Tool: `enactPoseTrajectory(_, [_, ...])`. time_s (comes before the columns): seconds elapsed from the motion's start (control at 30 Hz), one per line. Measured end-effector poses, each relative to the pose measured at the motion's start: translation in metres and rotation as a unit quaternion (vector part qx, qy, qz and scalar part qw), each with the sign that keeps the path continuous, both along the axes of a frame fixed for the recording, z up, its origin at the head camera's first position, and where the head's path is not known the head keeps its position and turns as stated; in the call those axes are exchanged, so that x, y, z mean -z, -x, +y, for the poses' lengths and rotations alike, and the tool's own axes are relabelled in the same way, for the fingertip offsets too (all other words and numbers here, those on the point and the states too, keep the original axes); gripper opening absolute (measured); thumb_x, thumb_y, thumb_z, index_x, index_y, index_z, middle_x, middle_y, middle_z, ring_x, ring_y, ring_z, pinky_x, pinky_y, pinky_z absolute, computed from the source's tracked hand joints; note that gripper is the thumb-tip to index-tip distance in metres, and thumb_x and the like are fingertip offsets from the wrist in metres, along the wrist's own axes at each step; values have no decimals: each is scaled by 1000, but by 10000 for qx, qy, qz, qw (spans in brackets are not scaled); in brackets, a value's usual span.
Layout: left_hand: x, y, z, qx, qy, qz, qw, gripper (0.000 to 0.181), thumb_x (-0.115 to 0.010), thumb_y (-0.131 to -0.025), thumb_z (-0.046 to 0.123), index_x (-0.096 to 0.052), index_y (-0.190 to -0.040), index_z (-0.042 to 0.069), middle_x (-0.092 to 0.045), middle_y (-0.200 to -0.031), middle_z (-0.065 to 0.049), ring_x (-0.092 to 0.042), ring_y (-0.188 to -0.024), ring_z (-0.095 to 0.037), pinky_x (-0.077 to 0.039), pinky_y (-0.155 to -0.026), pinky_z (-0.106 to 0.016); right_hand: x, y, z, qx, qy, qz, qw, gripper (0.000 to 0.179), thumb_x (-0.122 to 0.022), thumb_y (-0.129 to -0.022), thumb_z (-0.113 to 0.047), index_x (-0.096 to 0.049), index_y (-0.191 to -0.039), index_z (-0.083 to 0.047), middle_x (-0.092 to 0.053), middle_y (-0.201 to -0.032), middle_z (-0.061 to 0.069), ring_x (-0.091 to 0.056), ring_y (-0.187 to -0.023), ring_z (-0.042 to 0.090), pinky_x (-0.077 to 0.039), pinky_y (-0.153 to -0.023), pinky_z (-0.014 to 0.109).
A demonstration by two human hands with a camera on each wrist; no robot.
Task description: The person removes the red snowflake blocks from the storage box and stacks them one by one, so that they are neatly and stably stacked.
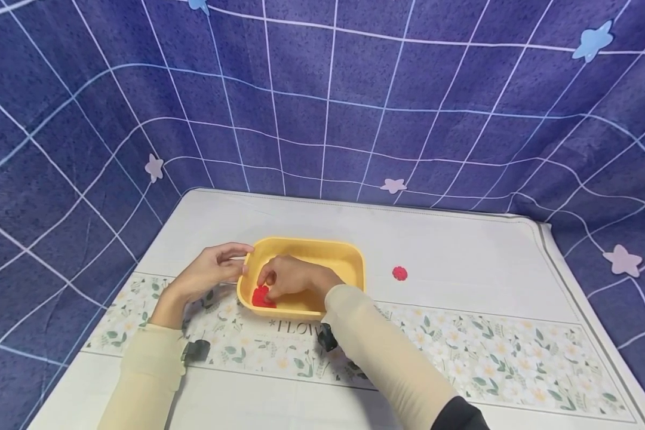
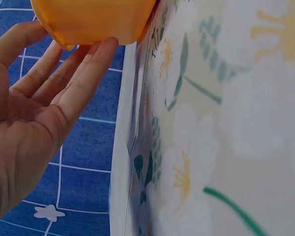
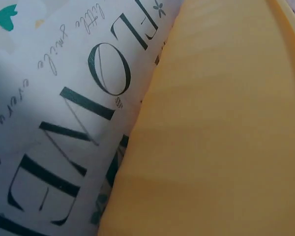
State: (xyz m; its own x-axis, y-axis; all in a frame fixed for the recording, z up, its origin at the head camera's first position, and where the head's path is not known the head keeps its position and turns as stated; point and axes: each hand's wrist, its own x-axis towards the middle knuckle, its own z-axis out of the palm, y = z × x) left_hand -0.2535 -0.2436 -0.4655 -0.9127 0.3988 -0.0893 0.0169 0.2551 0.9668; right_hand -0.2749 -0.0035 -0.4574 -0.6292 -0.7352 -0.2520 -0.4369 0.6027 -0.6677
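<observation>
A yellow rectangular tub [image 1: 322, 253] stands on the table with several bright red pieces [image 1: 262, 298] heaped in its near left corner. My right hand [image 1: 295, 276] reaches down into it, fingers curled, and its thumb and fingertips pinch at a red piece there. The exact grip is too small to make out. At the tub's left end, my left hand [image 1: 211, 270] touches the rim and outer wall. The left wrist view shows that hand [image 2: 44, 93] with its fingers nearly straight against the tub [image 2: 96, 22]. In the right wrist view only the tub's wall [image 3: 221, 123] shows, without the right hand.
One red flower-shaped piece [image 1: 400, 273] lies on the white tabletop right of the tub. A floral printed band [image 1: 494, 352] with lettering crosses the table. Blue gridded cloth [image 1: 322, 95] with stars surrounds the table's back and sides.
</observation>
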Motion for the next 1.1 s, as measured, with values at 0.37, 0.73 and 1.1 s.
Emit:
enactPoseTrajectory(0.37, [-1, 0, 0, -23, 57, 53, 10000, 52, -72, -96, 8, -52, -143, -3, -58, -143, -30, -67, -125, -34, -65, -88, -35, -2, 0, -2, -258, -42, 255, 9993, 24, -78, -86, -16, -73, -110, -17, -63, -94, -5, -55, -88, 9, -47, -77, 17])
enactPoseTrajectory(0.73, [-1, 0, 1, -38, 44, -40, 10000, 53, -72, -95, 9, -52, -143, -2, -57, -144, -31, -65, -127, -36, -64, -89, -36, -1, 0, -6, -197, -156, 181, 9995, 17, -79, -87, -19, -73, -102, -20, -60, -89, -6, -54, -86, 9, -45, -75, 18])
enactPoseTrajectory(1.1, [-2, 0, 1, -30, 42, -97, 9999, 53, -70, -97, 8, -50, -145, -2, -54, -147, -31, -58, -133, -46, -65, -89, -39, 1, 0, -7, -109, -133, 64, 9998, 25, -81, -86, -20, -71, -109, -19, -61, -94, -5, -55, -89, 9, -46, -79, 18])
